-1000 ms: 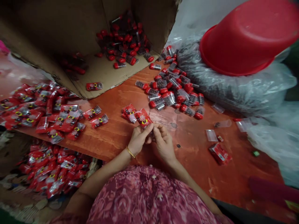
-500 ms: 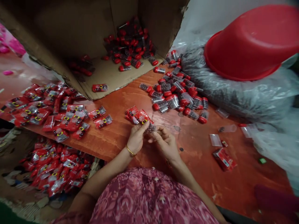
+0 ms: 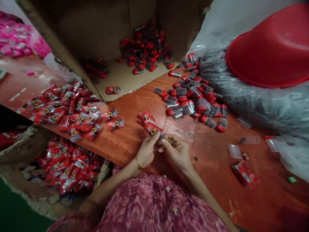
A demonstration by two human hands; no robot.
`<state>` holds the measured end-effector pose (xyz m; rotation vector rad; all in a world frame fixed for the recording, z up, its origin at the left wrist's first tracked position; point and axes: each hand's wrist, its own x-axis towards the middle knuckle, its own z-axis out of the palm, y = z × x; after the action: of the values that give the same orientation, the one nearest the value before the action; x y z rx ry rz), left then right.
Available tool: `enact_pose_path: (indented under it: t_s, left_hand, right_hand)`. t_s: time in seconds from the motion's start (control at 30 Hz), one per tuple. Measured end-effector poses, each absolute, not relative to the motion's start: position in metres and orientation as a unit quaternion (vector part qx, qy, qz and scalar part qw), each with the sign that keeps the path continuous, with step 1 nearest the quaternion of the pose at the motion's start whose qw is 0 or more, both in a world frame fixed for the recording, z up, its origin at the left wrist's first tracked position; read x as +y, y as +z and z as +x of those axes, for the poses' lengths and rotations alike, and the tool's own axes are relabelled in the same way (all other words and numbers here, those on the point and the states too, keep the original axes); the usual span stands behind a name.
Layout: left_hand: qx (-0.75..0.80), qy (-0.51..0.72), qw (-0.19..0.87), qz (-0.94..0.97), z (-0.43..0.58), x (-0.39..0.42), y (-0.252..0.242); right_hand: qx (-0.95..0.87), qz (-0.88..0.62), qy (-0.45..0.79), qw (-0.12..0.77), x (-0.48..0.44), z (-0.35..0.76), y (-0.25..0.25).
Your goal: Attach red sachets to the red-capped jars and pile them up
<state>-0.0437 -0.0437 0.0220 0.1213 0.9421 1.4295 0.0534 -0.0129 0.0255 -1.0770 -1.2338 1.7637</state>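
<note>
A small red plastic packet [image 3: 153, 128] with a yellow-and-black print and a clear, dark-filled end lies between my hands. My left hand [image 3: 147, 150], with a gold bangle at the wrist, grips it with the thumb on top. The fingers of my right hand [image 3: 178, 153] are pinched at its clear end, hiding much of it. Just beyond, more red packets [image 3: 146, 116] lie on the table, close to my left fingertips. Further off sits a pile of clear, red-capped containers [image 3: 188, 106] with dark contents.
An open cardboard box [image 3: 135, 84] holds more red-capped containers. Red packets [image 3: 84, 120] are heaped at left, with more in a lower carton [image 3: 14, 185]. A red tub [image 3: 267, 54] rests on a filled plastic bag [image 3: 217, 75]. A red pack [image 3: 245, 174] lies at right.
The view has turned left, so everything sits further right in the picture. Both hands stay on the packet, and my right fingers have closed in over its clear end.
</note>
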Motion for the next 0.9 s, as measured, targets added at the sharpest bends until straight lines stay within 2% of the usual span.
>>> enact_pose_path:
  t_s: [0.2,0.37,0.53,0.73,0.9]
  left_hand:
    - [0.404,0.624,0.662,0.101,-0.049,-0.042,0.027]
    - [0.449,0.629,0.624,0.116,-0.05,-0.034,0.034]
    - [0.444,0.599,0.657,0.11,-0.044,-0.038,0.033]
    - [0.422,0.622,0.655,0.074,-0.048,-0.04,0.029]
    - [0.482,0.669,0.565,-0.007,-0.094,-0.041,0.026]
  right_hand:
    - [-0.493,-0.417,0.667,0.37,-0.012,0.054,0.027]
    - [-0.508,-0.407,0.643,0.404,-0.02,0.054,0.025]
    - [-0.499,-0.405,0.636,0.427,-0.021,0.053,0.02]
    - [-0.539,-0.405,0.614,0.409,-0.013,0.055,0.007]
    - [-0.592,-0.449,0.536,0.401,0.001,0.066,0.003]
